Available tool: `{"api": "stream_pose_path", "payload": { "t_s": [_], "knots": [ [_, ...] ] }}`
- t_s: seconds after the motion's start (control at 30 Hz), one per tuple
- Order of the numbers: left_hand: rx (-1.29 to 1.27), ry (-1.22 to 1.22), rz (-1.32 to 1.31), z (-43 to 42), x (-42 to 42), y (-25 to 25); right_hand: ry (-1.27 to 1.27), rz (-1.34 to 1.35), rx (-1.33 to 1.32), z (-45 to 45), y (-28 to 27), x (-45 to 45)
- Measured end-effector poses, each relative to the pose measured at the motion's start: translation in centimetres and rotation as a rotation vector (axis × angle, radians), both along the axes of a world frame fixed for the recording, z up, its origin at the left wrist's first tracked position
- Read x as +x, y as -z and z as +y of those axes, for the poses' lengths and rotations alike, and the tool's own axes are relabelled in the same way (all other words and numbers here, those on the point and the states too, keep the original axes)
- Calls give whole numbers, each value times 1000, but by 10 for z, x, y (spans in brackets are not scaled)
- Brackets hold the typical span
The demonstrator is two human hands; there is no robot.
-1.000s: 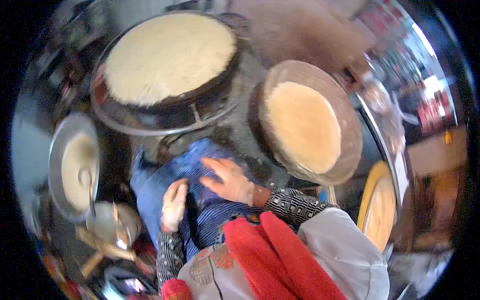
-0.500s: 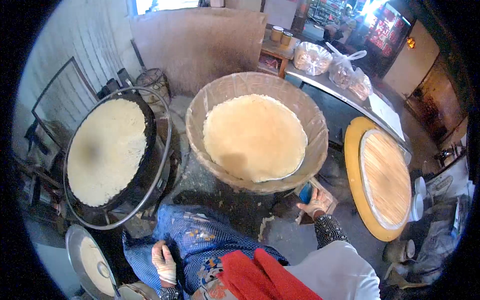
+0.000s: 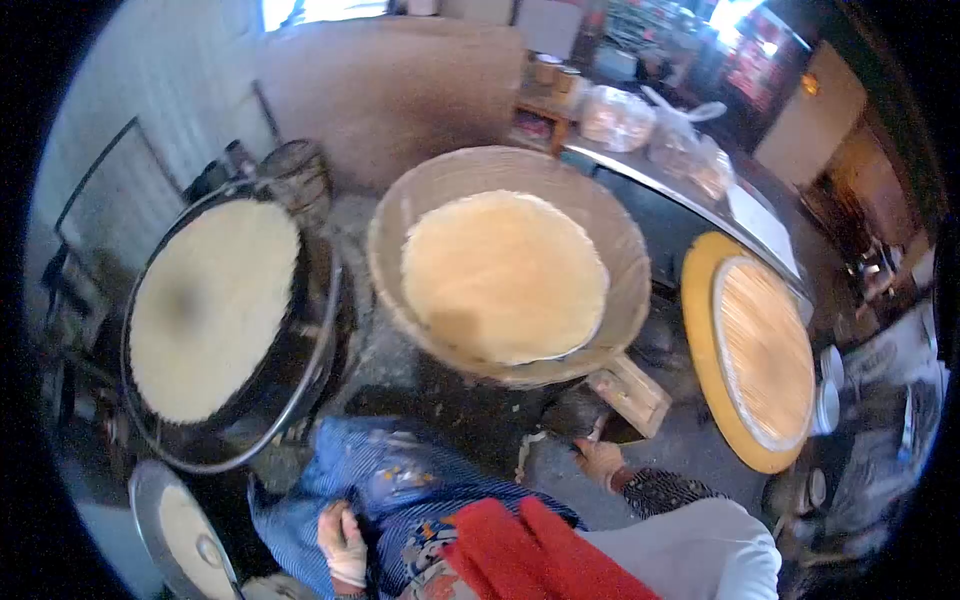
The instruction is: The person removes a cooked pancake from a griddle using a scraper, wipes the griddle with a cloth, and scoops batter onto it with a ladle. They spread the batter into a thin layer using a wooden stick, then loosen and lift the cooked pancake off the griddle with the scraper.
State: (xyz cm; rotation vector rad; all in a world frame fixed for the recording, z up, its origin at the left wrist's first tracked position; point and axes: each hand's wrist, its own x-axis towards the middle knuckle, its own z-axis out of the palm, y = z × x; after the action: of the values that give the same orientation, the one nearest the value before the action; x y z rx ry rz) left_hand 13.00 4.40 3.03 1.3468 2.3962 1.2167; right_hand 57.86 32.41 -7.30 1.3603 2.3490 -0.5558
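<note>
My left hand (image 3: pixel 342 548), in a pale glove, rests with curled fingers against the blue checked apron (image 3: pixel 385 475); I see nothing in it. Low on the right, my right hand (image 3: pixel 600 463) is blurred, its fingers closed around something thin I cannot make out. Just above it, a wooden block (image 3: pixel 630 398) juts from under the rim of a big lined basket (image 3: pixel 405 205). A wide, thin round pancake (image 3: pixel 505 275) lies inside that basket. Another pale round sheet of batter (image 3: pixel 215 310) covers the dark griddle on the left.
A metal ring (image 3: pixel 335 330) surrounds the griddle. At lower left stands a metal basin (image 3: pixel 145 500) with pale batter. A yellow round board (image 3: pixel 705 360) bearing a slatted disc (image 3: pixel 765 350) leans at right. Bagged food (image 3: pixel 617 118) sits on a metal-edged table (image 3: pixel 670 190).
My right hand has moved down and left, off the wooden block, which now shows more fully. My left hand has shifted slightly down and right. The view has shifted a little.
</note>
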Motion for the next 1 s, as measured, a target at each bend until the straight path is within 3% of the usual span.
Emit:
{"api": "stream_pose_path", "payload": {
  "t_s": [0.1, 0.17, 0.23, 0.3, 0.37, 0.43, 0.5, 0.63, 0.83, 0.9, 0.97, 1.0],
  "knots": [
    [-56, 0, 44, -15, -3, -15, 242, 357, 187, -12, -76, -120],
    [15, 37, 115, -7, -9, -39, 628, 1167, -254, 16, -88, -195],
    [-3, 17, 101, -11, -17, -39, 415, 1443, -509, 16, -162, -294],
    [-55, 14, 92, -17, -23, -44, 135, 1306, -761, 28, -147, -370],
    [-54, -36, 101, -25, -21, -50, -771, 1223, 63, 19, -162, -448],
    [-64, -72, 99, -26, -22, -63, -948, 1193, 350, -6, -182, -505],
    [-67, -108, 82, -38, -27, -74, -981, 1237, 442, -19, -171, -556],
    [-104, -152, 172, -91, -63, -92, -854, 1056, 546, -25, -141, -595],
    [-147, -533, 121, -170, -212, -97, -889, 933, 599, -35, -143, -609],
    [22, -603, -43, -189, -275, -68, -873, 845, 635, -42, -154, -613],
    [196, -688, -466, -187, -333, -50, -945, 550, 553, -44, -167, -630],
    [271, -733, -737, -180, -357, -52, -931, 534, 546, -52, -168, -634]
  ]
}}
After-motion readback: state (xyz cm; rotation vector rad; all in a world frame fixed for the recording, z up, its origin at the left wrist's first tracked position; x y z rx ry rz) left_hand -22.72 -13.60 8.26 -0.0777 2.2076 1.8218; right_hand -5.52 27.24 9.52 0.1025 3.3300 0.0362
